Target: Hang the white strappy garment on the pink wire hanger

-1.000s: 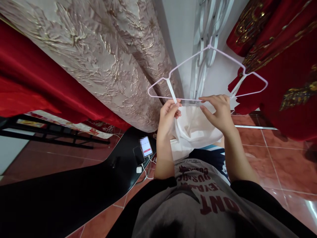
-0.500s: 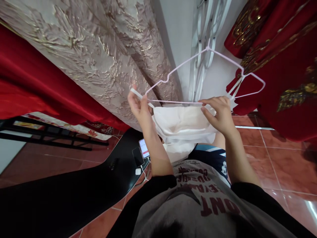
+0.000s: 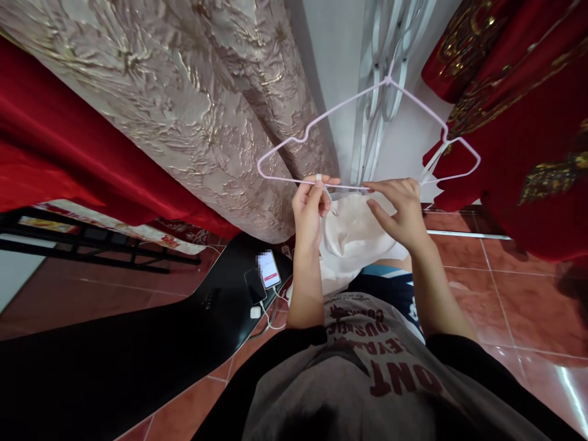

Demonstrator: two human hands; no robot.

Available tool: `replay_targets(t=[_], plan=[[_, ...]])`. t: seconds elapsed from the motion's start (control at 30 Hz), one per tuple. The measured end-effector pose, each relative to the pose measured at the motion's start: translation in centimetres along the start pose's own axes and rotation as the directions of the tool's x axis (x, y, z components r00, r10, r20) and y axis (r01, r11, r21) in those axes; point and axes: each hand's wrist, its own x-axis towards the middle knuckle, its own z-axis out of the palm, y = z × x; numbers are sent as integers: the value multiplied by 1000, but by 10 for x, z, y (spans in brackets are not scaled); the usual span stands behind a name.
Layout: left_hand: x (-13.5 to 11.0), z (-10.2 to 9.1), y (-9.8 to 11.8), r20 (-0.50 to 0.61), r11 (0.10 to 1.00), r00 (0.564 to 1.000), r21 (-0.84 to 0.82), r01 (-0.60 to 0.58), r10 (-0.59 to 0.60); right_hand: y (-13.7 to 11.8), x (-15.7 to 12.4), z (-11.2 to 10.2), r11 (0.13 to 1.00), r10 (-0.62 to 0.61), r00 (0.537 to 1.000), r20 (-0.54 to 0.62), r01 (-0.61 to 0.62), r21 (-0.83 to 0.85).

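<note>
A pale pink clothes hanger (image 3: 388,81) hangs in front of me, its hook reaching up. Below its bottom bar droops a white garment (image 3: 351,223), with one white strap (image 3: 435,160) looped over the hanger's right notch. My left hand (image 3: 311,205) is closed on the garment's other strap, by the bar left of centre; the left notch carries no strap. My right hand (image 3: 400,208) curls round the bar right of centre, its thumb apart from the index finger; its other fingertips are hidden.
A black bench (image 3: 151,349) at the lower left bears a lit phone (image 3: 269,269), a dark phone (image 3: 254,286) and a white charger (image 3: 255,312) with cables. Cream textured fabric (image 3: 220,110) hangs left, red embroidered cloth (image 3: 519,141) right. White metal scrollwork (image 3: 374,92) stands behind the hanger.
My left hand has moved right along the bar with the strap, away from the hanger's left end. The hanger has shifted slightly left, and the white garment has bunched toward the right.
</note>
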Motion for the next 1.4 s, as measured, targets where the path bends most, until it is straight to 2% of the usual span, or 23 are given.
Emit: replay_targets(t=[0.07, 0.13, 0.2, 0.27, 0.3, 0.37, 0.47, 0.6, 0.7, 0.73, 0.8, 0.87, 0.93, 1.0, 1.03, 1.07, 1.13, 1.17, 1.2, 1.23, 1.3, 1.33, 1.4], plan=[[0, -2, 2, 5, 1000, 1000, 7, -19, 19, 1, -3, 2, 999, 0, 999, -47, 2, 39], [0, -3, 3, 17, 999, 998, 10, -53, 53, 5, -8, 6, 996, 45, 970, -238, -26, 83], [0, -2, 3, 38, 996, 995, 7, -88, 88, 15, -11, 8, 985, 152, 856, -495, -89, 148], [0, -1, 2, 51, 993, 992, 2, -116, 116, 27, -10, 6, 954, 281, 741, -610, -148, 260], [1, -1, 1, 51, 992, 991, 7, -124, 123, 33, -8, 2, 930, 343, 738, -582, -180, 320], [1, -1, -1, 42, 991, 991, 30, -129, 128, 41, -1, -12, 880, 430, 799, -420, -266, 394], [2, -1, -2, 42, 990, 991, 51, -130, 128, 39, 11, -37, 855, 465, 849, -250, -358, 376], [5, -3, -2, 18, 990, 991, 60, -130, 129, 21, 20, -59, 875, 402, 883, -244, -292, 386], [8, -6, 1, 24, 989, 990, 38, -141, 140, 16, 26, -57, 903, 282, 925, -255, -167, 396], [8, -6, 3, 31, 990, 990, 32, -136, 135, 18, 29, -55, 904, 263, 917, -300, -125, 409], [9, -7, 4, 34, 993, 993, 36, -116, 115, 30, 32, -51, 890, 290, 830, -477, -51, 452], [10, -8, 5, 26, 994, 995, 54, -99, 98, 44, 33, -48, 877, 359, 649, -671, 10, 480], [11, -9, 4, 20, 993, 995, 66, -97, 96, 54, 30, -47, 877, 392, 500, -773, 52, 478], [12, -10, 3, 25, 993, 995, 63, -101, 100, 53, 24, -46, 890, 371, 450, -813, 77, 449], [12, -10, 2, 32, 993, 994, 53, -105, 103, 48, 20, -45, 905, 338, 465, -818, 77, 418], [11, -10, 2, 41, 993, 993, 37, -109, 107, 42, 17, -44, 922, 293, 517, -804, 68, 380], [9, -8, 2, 38, 992, 991, 3, -125, 125, 30, 11, -41, 952, 202, 707, -678, 22, 306], [7, -7, 3, 24, 990, 990, -6, -138, 138, 26, 9, -40, 960, 175, 814, -554, -15, 281], [6, -6, 4, 2, 989, 989, -6, -151, 151, 25, 7, -39, 962, 169, 889, -427, -54, 268], [4, -5, 5, -19, 987, 987, 4, -160, 160, 26, 6, -38, 959, 182, 927, -329, -93, 267], [2, -5, 7, -33, 987, 987, 36, -156, 157, 31, 3, -36, 942, 246, 913, -324, -146, 303], [2, -4, 8, -25, 988, 989, 49, -144, 145, 34, 2, -35, 929, 284, 873, -397, -147, 341], [3, -5, 8, -7, 991, 993, 60, -119, 119, 37, 1, -32, 901, 352, 747, -564, -107, 421]])
